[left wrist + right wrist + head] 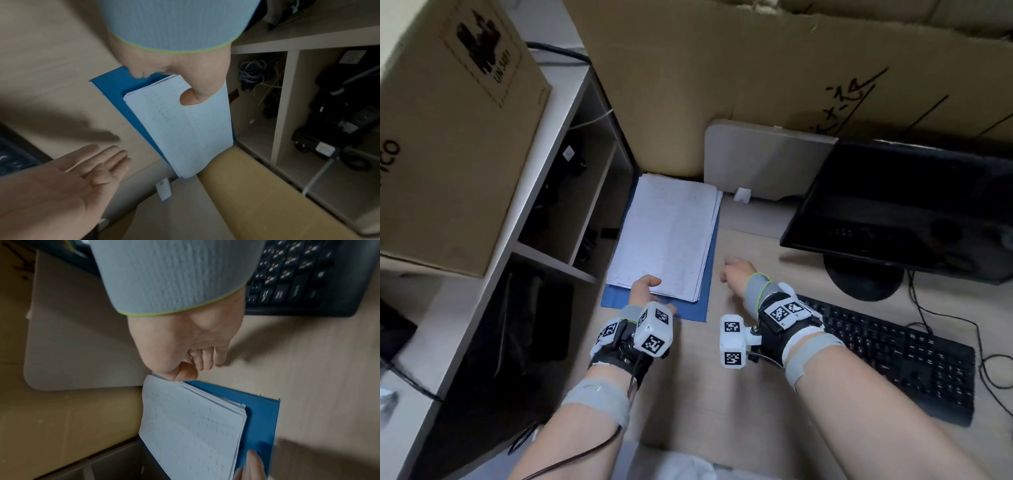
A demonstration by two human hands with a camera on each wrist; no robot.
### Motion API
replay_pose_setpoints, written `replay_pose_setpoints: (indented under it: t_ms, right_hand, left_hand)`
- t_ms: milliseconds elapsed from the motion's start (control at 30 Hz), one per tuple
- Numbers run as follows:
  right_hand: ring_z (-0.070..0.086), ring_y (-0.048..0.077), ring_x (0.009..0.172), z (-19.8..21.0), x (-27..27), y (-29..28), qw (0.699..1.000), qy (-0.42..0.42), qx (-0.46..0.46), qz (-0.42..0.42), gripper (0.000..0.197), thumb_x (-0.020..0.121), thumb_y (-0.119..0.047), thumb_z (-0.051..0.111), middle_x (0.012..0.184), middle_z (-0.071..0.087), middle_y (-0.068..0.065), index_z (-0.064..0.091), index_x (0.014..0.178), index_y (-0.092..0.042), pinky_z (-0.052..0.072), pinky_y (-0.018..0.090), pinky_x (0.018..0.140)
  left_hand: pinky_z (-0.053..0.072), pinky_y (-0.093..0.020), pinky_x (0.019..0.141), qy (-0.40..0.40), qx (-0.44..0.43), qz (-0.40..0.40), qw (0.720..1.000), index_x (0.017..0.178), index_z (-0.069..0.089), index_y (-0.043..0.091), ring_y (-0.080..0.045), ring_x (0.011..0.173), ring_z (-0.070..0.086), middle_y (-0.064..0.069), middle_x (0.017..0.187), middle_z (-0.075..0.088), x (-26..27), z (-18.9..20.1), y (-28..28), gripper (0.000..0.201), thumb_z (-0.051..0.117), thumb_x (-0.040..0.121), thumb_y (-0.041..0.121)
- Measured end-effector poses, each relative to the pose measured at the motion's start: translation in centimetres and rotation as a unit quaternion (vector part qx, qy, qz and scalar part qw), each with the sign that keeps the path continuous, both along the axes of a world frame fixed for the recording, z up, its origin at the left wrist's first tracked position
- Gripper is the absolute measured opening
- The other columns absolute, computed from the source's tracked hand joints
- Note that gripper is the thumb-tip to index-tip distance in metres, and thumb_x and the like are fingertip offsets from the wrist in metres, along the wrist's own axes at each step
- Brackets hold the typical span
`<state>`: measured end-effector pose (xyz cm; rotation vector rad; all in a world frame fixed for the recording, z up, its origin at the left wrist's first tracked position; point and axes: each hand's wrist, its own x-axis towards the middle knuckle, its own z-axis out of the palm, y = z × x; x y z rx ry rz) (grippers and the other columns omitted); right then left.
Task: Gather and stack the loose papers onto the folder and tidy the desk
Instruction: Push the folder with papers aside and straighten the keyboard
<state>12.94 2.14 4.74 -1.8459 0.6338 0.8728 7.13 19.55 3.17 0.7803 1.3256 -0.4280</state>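
Note:
A stack of white papers (667, 236) lies on a blue folder (616, 298) at the desk's left, against the shelf unit. My left hand (650, 284) is at the stack's near edge. Its thumb (190, 97) lies on the top sheet and the fingers curl at the edge beneath, so it pinches the papers (185, 129) above the folder (115, 84). My right hand (734, 272) hovers over bare desk just right of the folder, palm open with its fingers (115, 155) straight, holding nothing. The right wrist view shows the papers (189, 426) fanned slightly over the folder (261, 418).
A black keyboard (887, 349) and monitor (904, 205) fill the right side. A shelf unit (558, 192) with cables stands left, under a cardboard box (448, 137). Cardboard (756, 68) and a pale board (763, 161) close off the back, near a small white clip (742, 195).

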Motion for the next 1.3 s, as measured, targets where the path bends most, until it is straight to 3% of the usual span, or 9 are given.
replay_pose_setpoints:
  t_ms: [133, 267, 367, 700, 933, 1067, 1167, 1233, 1300]
  right_hand:
    - [0.041, 0.016, 0.051, 0.5, -2.3, -2.9, 0.992, 0.002, 0.083, -0.094, 0.042, 0.083, 0.005, 0.051, 0.072, 0.050, 0.005, 0.060, 0.124, 0.000, 0.030, 0.021, 0.046]
    - [0.059, 0.009, 0.061, 3.9, -6.3, -9.2, 0.973, -0.014, 0.167, -0.156, 0.044, 0.091, -0.004, 0.052, 0.092, 0.061, 0.009, 0.049, 0.135, -0.002, 0.042, 0.021, 0.060]
    - [0.064, 0.019, 0.089, 4.6, -8.7, -13.7, 0.959, -0.038, 0.192, -0.206, 0.040, 0.093, -0.013, 0.053, 0.109, 0.065, 0.009, 0.053, 0.132, -0.009, 0.051, 0.034, 0.089]
    - [0.062, 0.024, 0.101, 4.1, -19.4, -30.4, 0.924, -0.048, 0.182, -0.334, 0.037, 0.097, -0.013, 0.046, 0.127, 0.064, 0.012, 0.055, 0.132, -0.011, 0.048, 0.040, 0.099]
    - [0.059, 0.016, 0.079, 4.1, -23.5, -37.8, 0.907, -0.047, 0.138, -0.395, 0.034, 0.097, -0.015, 0.043, 0.125, 0.064, 0.011, 0.054, 0.130, -0.012, 0.045, 0.026, 0.070]
    - [0.054, 0.013, 0.067, 4.3, -25.8, -42.3, 0.893, -0.039, 0.086, -0.441, 0.024, 0.097, -0.011, 0.047, 0.090, 0.063, 0.003, 0.059, 0.118, -0.012, 0.045, 0.024, 0.061]
    - [0.046, 0.011, 0.047, 4.1, -26.8, -46.2, 0.856, -0.040, 0.016, -0.514, 0.016, 0.089, -0.010, 0.053, 0.063, 0.053, 0.001, 0.055, 0.075, -0.018, 0.036, 0.015, 0.041]
    - [0.043, 0.015, 0.046, 3.7, -27.8, -48.7, 0.861, -0.027, -0.061, -0.504, 0.011, 0.069, -0.018, 0.063, 0.057, 0.052, 0.001, 0.057, 0.061, -0.014, 0.035, 0.020, 0.045]
    - [0.049, 0.017, 0.065, 3.0, -28.5, -50.8, 0.881, -0.019, -0.121, -0.457, 0.020, 0.067, -0.015, 0.067, 0.071, 0.057, 0.004, 0.071, 0.082, -0.003, 0.041, 0.026, 0.061]
  left_hand:
    - [0.035, -0.028, 0.055, -0.056, 0.055, -0.011, 0.997, 0.079, 0.044, 0.012, -0.019, 0.054, 0.047, -0.002, 0.061, 0.051, 0.1, 1.7, -2.9, 0.009, 0.052, 0.081, 0.016]
    - [0.045, -0.027, 0.061, -0.181, 0.080, -0.089, 0.976, 0.092, 0.059, 0.014, -0.019, 0.072, 0.063, -0.005, 0.086, 0.068, -1.0, 5.6, -10.5, 0.007, 0.053, 0.092, 0.016]
    - [0.050, -0.027, 0.070, -0.209, 0.077, -0.142, 0.965, 0.103, 0.062, 0.014, -0.016, 0.077, 0.066, -0.002, 0.086, 0.070, -2.4, 6.6, -15.1, 0.014, 0.052, 0.095, 0.019]
    - [0.052, -0.027, 0.063, -0.166, -0.007, -0.243, 0.956, 0.094, 0.059, 0.017, -0.012, 0.050, 0.067, 0.003, 0.063, 0.072, -9.3, 5.1, -30.6, 0.009, 0.051, 0.094, 0.021]
    - [0.037, -0.018, 0.045, -0.164, -0.019, -0.346, 0.923, 0.083, 0.055, 0.017, -0.013, 0.056, 0.059, 0.004, 0.055, 0.066, -10.3, 3.4, -39.7, 0.013, 0.048, 0.094, 0.015]
    - [0.021, -0.016, 0.042, -0.166, -0.050, -0.425, 0.889, 0.070, 0.042, 0.020, -0.009, 0.048, 0.042, 0.002, 0.060, 0.044, -10.1, 3.3, -44.0, 0.024, 0.044, 0.079, -0.003]
    - [0.013, -0.014, 0.039, -0.187, -0.065, -0.424, 0.884, 0.063, 0.031, 0.020, -0.005, 0.037, 0.036, 0.006, 0.043, 0.036, -9.5, 3.2, -47.6, 0.035, 0.036, 0.088, -0.003]
    - [0.008, -0.014, 0.039, -0.207, -0.093, -0.422, 0.878, 0.061, 0.026, 0.020, -0.003, 0.030, 0.031, 0.008, 0.038, 0.032, -9.4, 2.8, -50.0, 0.040, 0.030, 0.090, -0.006]
    - [0.004, -0.017, 0.044, -0.217, -0.090, -0.443, 0.865, 0.060, 0.022, 0.022, -0.003, 0.031, 0.025, 0.009, 0.040, 0.028, -9.2, 2.6, -51.4, 0.042, 0.029, 0.089, -0.008]
